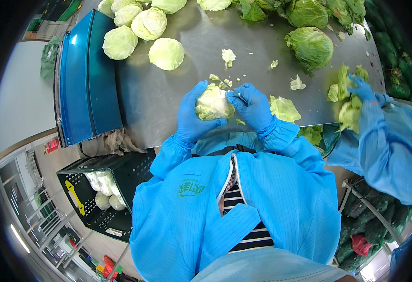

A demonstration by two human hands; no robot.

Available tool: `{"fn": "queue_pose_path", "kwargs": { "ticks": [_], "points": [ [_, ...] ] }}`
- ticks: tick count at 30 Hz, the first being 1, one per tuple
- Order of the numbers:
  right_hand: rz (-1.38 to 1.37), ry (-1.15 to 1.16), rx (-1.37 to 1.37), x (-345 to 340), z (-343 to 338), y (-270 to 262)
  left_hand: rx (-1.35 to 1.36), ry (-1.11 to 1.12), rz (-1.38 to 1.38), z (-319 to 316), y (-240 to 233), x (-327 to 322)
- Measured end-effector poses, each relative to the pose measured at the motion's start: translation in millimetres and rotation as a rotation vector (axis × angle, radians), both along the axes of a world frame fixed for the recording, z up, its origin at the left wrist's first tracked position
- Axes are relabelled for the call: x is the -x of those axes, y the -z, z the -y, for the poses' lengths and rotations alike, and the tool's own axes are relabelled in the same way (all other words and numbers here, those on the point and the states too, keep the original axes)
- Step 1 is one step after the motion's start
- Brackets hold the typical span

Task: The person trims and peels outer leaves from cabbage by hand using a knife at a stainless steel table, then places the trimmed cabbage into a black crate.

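Observation:
My left hand (193, 114), in a blue glove, grips a pale green cabbage head (213, 104) from its left side above the table's near edge. In my right hand (251, 104), also gloved, is a small knife (232, 90); its thin blade points up and left over the cabbage's far right side. Trimmed leaf bits (225, 84) lie just beyond the cabbage. A loose cabbage leaf (285, 109) rests to the right of my right wrist.
Pale cabbages (166, 54) sit at the far left of the metal table (149, 91), leafier ones (311, 49) at the far right. At right, a co-worker's gloved hand (362, 88) handles leaves. A blue machine (89, 77) borders the left; a black crate (100, 218) stands below it.

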State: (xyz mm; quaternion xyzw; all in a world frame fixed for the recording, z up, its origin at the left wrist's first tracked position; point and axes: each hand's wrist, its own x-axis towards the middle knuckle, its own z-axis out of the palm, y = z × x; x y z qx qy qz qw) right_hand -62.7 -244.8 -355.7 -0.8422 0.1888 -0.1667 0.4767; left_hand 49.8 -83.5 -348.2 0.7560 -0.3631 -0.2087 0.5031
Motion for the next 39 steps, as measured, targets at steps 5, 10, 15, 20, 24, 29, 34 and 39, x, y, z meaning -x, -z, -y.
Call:
{"fn": "queue_pose_path", "kwargs": {
  "ticks": [5, 10, 15, 20, 24, 29, 34, 39],
  "points": [
    [-0.001, -0.089, -0.051, -5, -6, -13, -0.013, -0.008, 0.093, 3, 6, 1],
    [-0.019, -0.315, 0.013, -13, 2, -17, 0.037, -0.006, -0.008, 7, 5, 4],
    [-0.09, -0.462, 0.168, -22, 20, -18, 0.088, 0.025, 0.031, 9, 12, 2],
    [-0.17, -0.66, 0.219, -37, 35, -26, 0.097, 0.151, 0.065, 20, -1, -5],
    [-0.102, -0.61, 0.298, -37, 35, -19, 0.175, 0.036, -0.216, 16, 3, 0],
    [-0.086, 0.045, 0.03, -28, 44, -7, 0.107, 0.009, -0.183, 5, 7, -4],
    [-0.079, -0.108, 0.177, -20, 29, 13, 0.103, 0.017, -0.211, 1, 10, -6],
    [-0.058, -0.208, 0.097, -19, 9, 3, 0.072, -0.019, -0.152, -3, 20, -4]
  ]
}}
